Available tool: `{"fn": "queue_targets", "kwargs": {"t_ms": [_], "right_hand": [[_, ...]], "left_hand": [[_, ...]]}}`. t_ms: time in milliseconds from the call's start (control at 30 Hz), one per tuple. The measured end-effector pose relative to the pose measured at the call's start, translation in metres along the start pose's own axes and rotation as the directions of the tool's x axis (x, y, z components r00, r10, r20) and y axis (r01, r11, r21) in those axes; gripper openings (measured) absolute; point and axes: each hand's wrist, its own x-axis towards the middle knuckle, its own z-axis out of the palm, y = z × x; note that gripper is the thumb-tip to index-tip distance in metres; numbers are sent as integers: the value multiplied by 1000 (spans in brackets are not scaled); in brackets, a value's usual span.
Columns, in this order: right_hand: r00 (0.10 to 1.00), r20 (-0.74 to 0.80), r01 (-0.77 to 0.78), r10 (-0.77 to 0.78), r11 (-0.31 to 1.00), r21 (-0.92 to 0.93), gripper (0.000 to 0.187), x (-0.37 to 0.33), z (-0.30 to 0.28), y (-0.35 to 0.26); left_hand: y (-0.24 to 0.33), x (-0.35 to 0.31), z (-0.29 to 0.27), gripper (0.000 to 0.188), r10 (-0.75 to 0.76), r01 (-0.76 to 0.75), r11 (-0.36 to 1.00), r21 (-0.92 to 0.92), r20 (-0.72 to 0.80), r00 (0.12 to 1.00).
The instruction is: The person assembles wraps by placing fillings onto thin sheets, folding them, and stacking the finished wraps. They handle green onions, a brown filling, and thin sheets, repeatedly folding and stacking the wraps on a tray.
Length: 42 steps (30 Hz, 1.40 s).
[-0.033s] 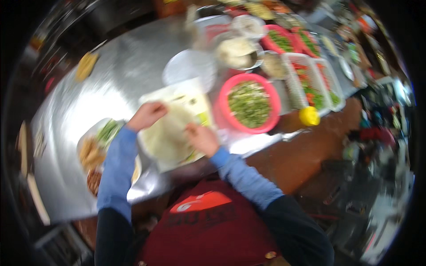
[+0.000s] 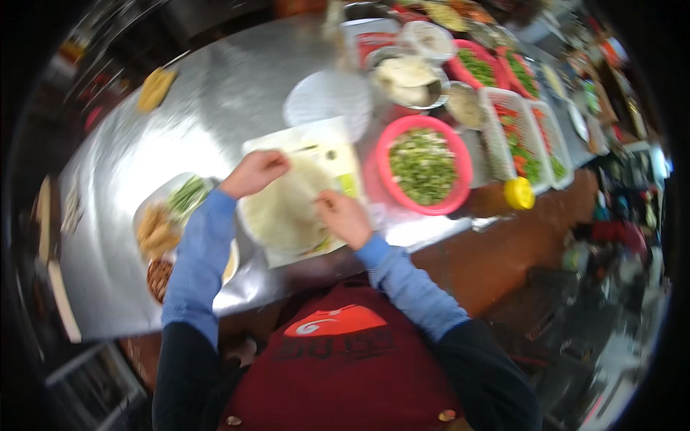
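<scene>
A thin, pale round wrap (image 2: 277, 219), like a flat pancake, lies over a printed white paper sheet (image 2: 329, 135) on the metal table. My left hand (image 2: 255, 174) is closed at its far left edge, fingertips pinching the rim. My right hand (image 2: 348, 219) pinches the right edge, its fingers pressed together. Left of my left forearm sits a white plate (image 2: 141, 215) with green shreds (image 2: 188, 195), golden fried pieces (image 2: 157, 230) and brown morsels (image 2: 159, 276). The forearm hides part of the plate.
A pink bowl of chopped greens (image 2: 422, 167) stands right of the paper. Behind are a clear round sheet (image 2: 327, 104) and a metal bowl of pale rounds (image 2: 406, 79). White baskets of vegetables (image 2: 496, 136), a yellow lid (image 2: 519, 193) and a yellow cloth (image 2: 156, 89) lie farther out.
The whole view has shifted, so the table and hands appear farther right and slightly higher. Both hands keep their pinch on the wrap.
</scene>
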Motion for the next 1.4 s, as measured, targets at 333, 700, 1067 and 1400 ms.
{"fn": "queue_targets", "kwargs": {"t_ms": [333, 700, 1067, 1400], "right_hand": [[993, -95, -56, 68, 991, 124, 23, -13, 10, -6], [946, 135, -316, 296, 741, 593, 23, 3, -5, -1], [884, 189, -452, 427, 679, 579, 23, 5, -12, 3], [881, 232, -459, 411, 629, 628, 20, 1, -11, 0]], "left_hand": [[5, -5, 4, 21, -70, 69, 997, -41, -31, 997], [17, -12, 6, 35, 59, -75, 902, 425, 50, 997], [-5, -24, 25, 16, 245, -241, 668, 704, 97, 965], [-10, -26, 28, 16, 243, -257, 598, 759, 134, 961]]}}
